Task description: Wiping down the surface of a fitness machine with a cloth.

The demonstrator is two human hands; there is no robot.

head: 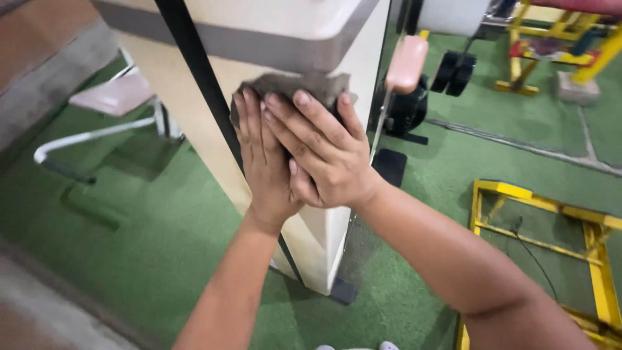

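Left hand (262, 165) and right hand (322, 152) overlapped, pressing crumpled grey-brown cloth (291, 84) flat against cream-painted square pillar (324, 227); fingers extended.

No packages, labels, signs or screens are in view anywhere in this scene.
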